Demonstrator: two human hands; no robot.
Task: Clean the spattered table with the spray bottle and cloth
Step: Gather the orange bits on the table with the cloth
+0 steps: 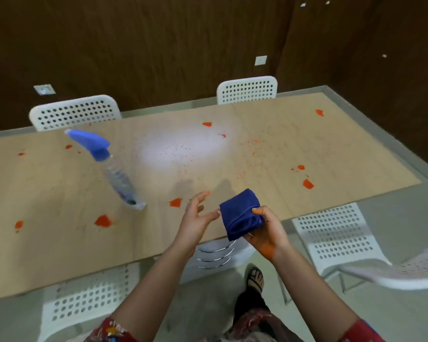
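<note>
1. Cloth (240,213): a folded blue wad held above the near edge of the table (47,188). I judge it soft, light and limp, best gripped across the fold.
2. Right hand (267,230): palm up, thumb and fingers pinching the cloth's right side.
3. Left hand (198,218): fingers spread, holding nothing, just beside the cloth. I cannot tell whether it touches.
4. Spray bottle (114,169): on the table, left of both hands, among red spatters (103,220).
</note>
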